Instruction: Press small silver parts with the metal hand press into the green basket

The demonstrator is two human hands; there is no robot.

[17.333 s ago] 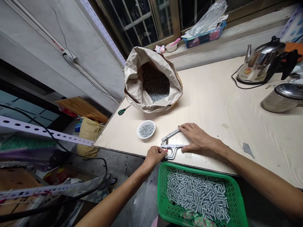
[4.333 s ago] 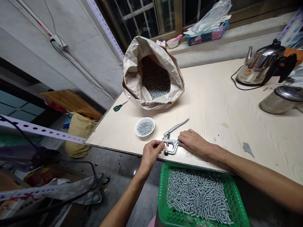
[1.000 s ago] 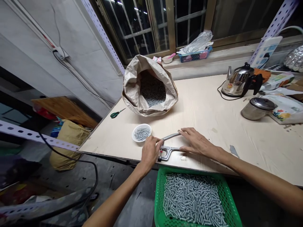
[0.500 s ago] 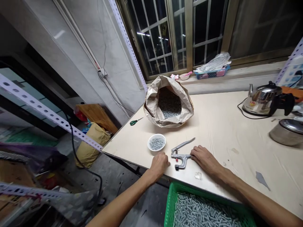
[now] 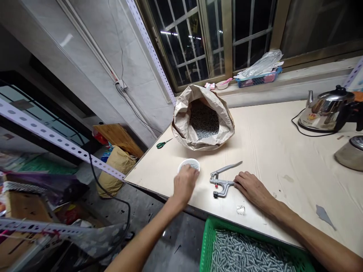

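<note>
My left hand [image 5: 185,184] reaches over the near rim of a small white bowl [image 5: 181,164] holding small silvery metal pieces [image 5: 195,165]. Its fingers are curled down into the bowl, and whatever lies between the fingertips is hidden. My right hand [image 5: 252,187] rests on the table, with its fingers closed round the end of the lower handle of grey snap-fastener pliers [image 5: 224,185]. The pliers lie flat, with their upper handle raised away from the lower one and their jaw facing left.
Behind the bowl stands a paper sack [image 5: 181,130] of small metal pieces, with green scissors [image 5: 161,144] to its left. A green basket [image 5: 206,241] of metal pieces sits below the table's front edge. A kettle [image 5: 326,113] and metal pot [image 5: 350,155] stand at right.
My left hand has moved from the table's front edge up to the bowl and dipped its fingers in. My right hand stays at the pliers' handle. The view has shifted slightly.
</note>
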